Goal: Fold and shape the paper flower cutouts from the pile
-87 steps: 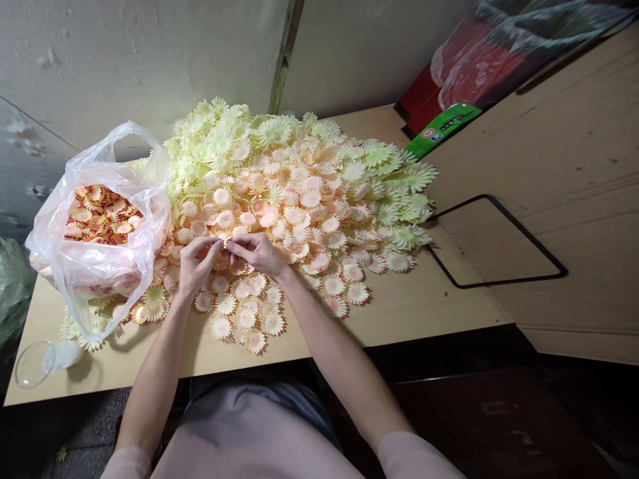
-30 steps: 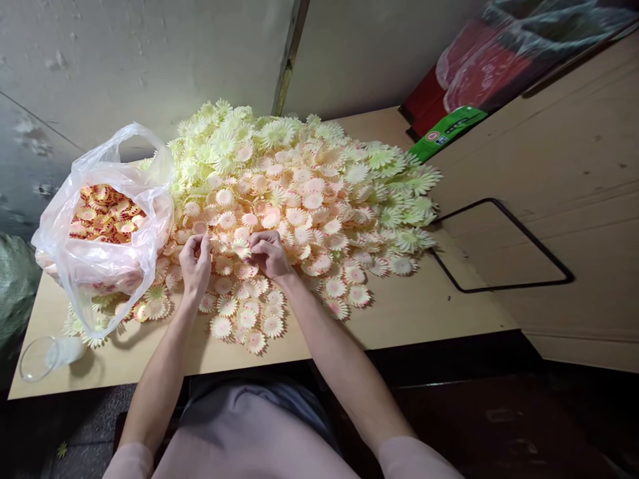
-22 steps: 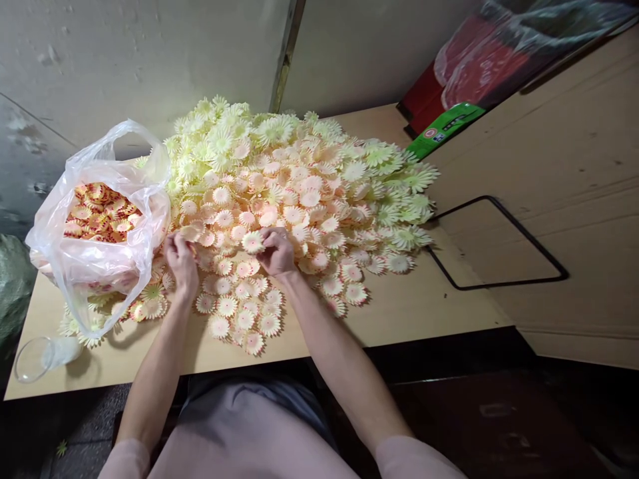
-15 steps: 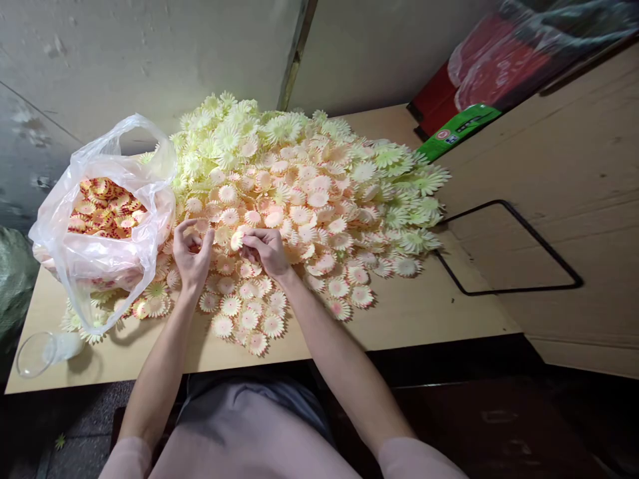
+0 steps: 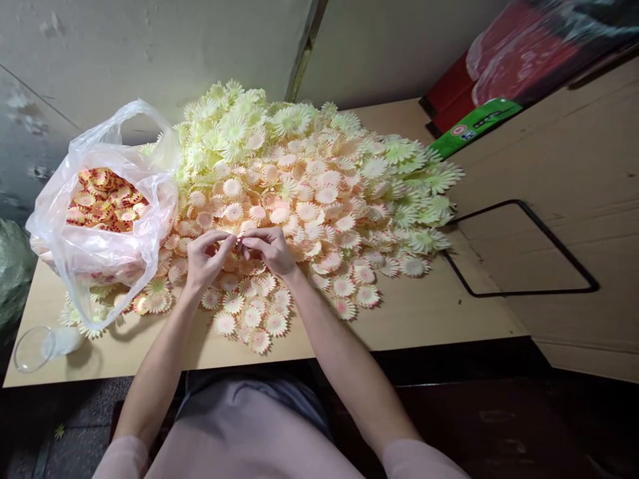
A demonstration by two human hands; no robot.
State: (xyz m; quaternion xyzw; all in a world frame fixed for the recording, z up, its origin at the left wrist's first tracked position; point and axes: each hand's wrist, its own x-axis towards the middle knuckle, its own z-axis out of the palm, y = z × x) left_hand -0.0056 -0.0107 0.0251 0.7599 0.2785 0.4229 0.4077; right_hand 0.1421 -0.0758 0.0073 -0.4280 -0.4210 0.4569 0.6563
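Fingertip to fingertip, my left hand (image 5: pixel 206 258) and my right hand (image 5: pixel 272 251) meet over a heap of artificial flower petals (image 5: pixel 304 199). Pinched between them is a small pale flower petal piece (image 5: pixel 239 237), mostly covered by the fingers. My right hand is closed on it. The thumb and forefinger of my left hand are pressed at its other edge. The heap's pieces are flat, round and frilled, peach with red dots in the middle and yellow-green toward the back and right.
A white plastic bag (image 5: pixel 112 246) at the left holds red-and-yellow flower pieces (image 5: pixel 107 199). A clear glass (image 5: pixel 47 349) lies near the table's (image 5: pixel 414 326) front left corner. On the right stand a cardboard box (image 5: pixel 559 219), a black wire frame (image 5: pixel 596 286) and a green strip (image 5: pixel 472 126).
My left hand has moved right and its fingertips have closed at the flower petal piece in my right hand. The piece now shows edge-on rather than face-up. The view has shifted slightly.
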